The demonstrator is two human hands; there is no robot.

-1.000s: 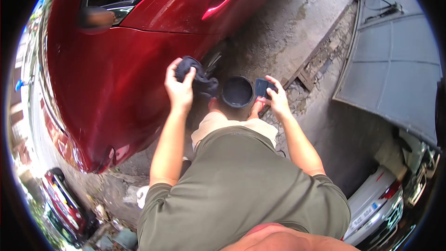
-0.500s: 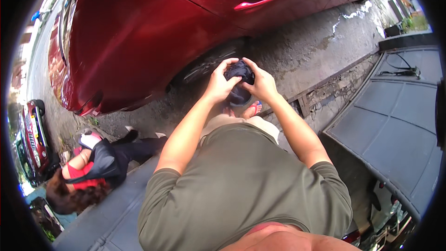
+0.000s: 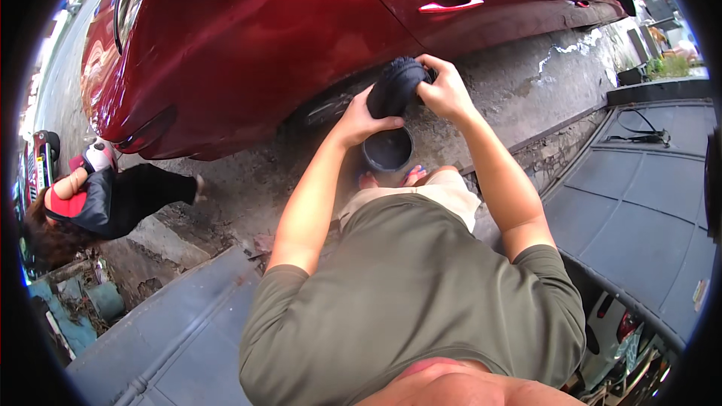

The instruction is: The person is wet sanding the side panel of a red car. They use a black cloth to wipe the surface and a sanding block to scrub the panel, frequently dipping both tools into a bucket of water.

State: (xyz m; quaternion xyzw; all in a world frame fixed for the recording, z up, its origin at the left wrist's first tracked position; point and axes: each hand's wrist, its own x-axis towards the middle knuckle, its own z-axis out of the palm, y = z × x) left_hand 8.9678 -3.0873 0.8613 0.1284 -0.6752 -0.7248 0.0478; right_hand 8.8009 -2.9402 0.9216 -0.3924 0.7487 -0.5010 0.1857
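Note:
Between my hands is a dark navy-black cloth [image 3: 395, 89], bunched into a thick, roundish bundle. My left hand [image 3: 362, 119] is wrapped round its left and lower side, the thumb lying across the bottom. At the upper right, my right hand [image 3: 447, 92] grips the cloth's edge, with the fingertips partly hidden behind it. Beneath the cloth a dark round bucket [image 3: 389, 162] stands on the ground just in front of my sandalled feet. Past the cloth is the side of a red car [image 3: 248, 53], its rear wheel partly hidden by my hands.
A person [image 3: 120, 195] in red and black walks at the left, carrying something. Grey metal gates [image 3: 632, 188] flank me on the right and at the lower left [image 3: 180, 331]. Cracked concrete [image 3: 526, 83] runs along the car. Rubble and a blue-green container [image 3: 105, 301] lie at the far left.
The cloth and both hands have moved up, toward the car. My right hand has shifted outward onto the cloth's edge, and the bucket shows more fully. The person has moved further left.

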